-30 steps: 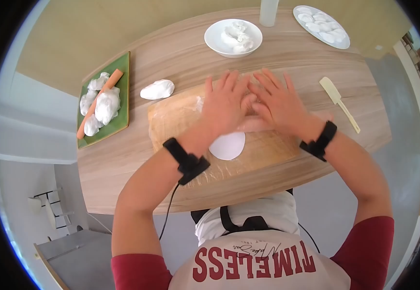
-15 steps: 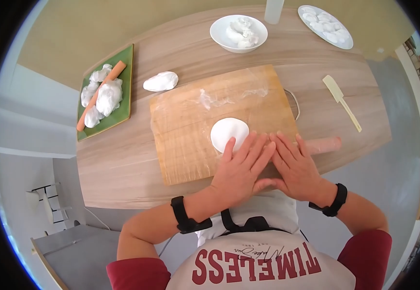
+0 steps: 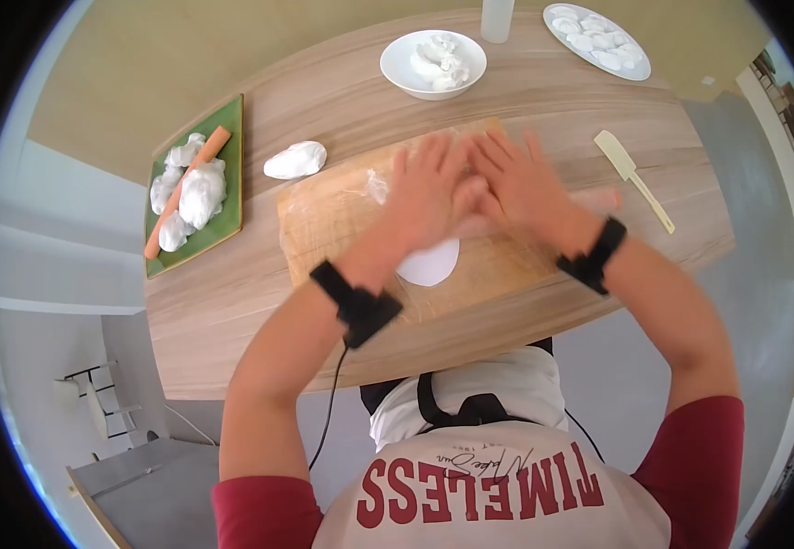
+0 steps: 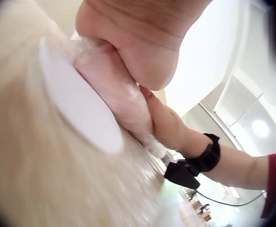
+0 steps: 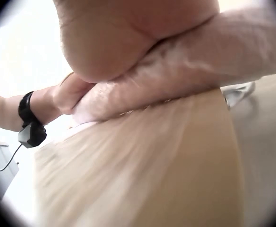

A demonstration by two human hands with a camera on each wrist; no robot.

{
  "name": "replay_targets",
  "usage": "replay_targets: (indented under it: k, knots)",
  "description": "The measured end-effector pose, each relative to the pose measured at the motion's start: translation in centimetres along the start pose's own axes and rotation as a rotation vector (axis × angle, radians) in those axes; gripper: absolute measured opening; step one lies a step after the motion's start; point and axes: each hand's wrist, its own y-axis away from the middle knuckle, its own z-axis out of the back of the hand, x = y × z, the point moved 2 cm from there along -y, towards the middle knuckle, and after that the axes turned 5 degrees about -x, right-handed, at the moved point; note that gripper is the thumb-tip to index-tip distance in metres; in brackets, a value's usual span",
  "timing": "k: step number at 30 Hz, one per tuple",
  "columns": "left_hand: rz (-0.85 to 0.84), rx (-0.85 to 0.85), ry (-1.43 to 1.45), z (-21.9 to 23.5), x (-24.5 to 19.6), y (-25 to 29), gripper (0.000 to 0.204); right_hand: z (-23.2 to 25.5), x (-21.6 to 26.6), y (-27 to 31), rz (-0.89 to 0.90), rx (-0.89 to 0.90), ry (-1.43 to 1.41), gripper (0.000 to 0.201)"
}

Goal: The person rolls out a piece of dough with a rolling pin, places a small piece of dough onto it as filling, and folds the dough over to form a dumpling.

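Observation:
Both hands lie side by side on a rolling pin [image 3: 597, 200] wrapped in clear film, over a wooden cutting board [image 3: 324, 220]. My left hand [image 3: 429, 197] has its fingers extended forward; in the left wrist view its heel rests on the film-covered pin [image 4: 119, 90]. Fingers spread, my right hand [image 3: 527, 190] presses its palm on the pin [image 5: 185, 61] in the right wrist view. A thin white dough round [image 3: 432, 265] lies flat on the board just nearer the body than the pin, its far part hidden by the left hand and pin.
Left of the board, a green tray [image 3: 232, 201] holds bagged white lumps and an orange stick. A wrapped white lump [image 3: 296, 160] sits behind the board. Farther back are a white bowl [image 3: 402, 78], a bottle [image 3: 498, 20] and a plate of white pieces [image 3: 639, 66]. A cream spatula [image 3: 630, 169] lies right.
Between the earlier frames, both hands and the rolling pin came back toward the body, baring the dough round. Now they are forward again, over the board's far half.

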Motion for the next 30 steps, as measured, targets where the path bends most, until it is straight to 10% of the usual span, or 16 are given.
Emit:
replay_targets:
  k: [10, 23, 30]
  knots:
    - [-0.181, -0.003, 0.035, 1.8, -7.2, 9.4, 0.082, 4.2, 5.4, 8.8, 0.099, 0.112, -0.216, 0.060]
    - [0.001, -0.089, -0.015, 0.1, 0.0, -0.8, 0.063, -0.6, -0.2, -1.0, -0.062, -0.090, 0.036, 0.051]
    - [-0.143, 0.038, -0.029, 1.8, -7.1, 8.5, 0.073, 4.0, 5.8, 8.1, 0.051, 0.029, -0.108, 0.056]
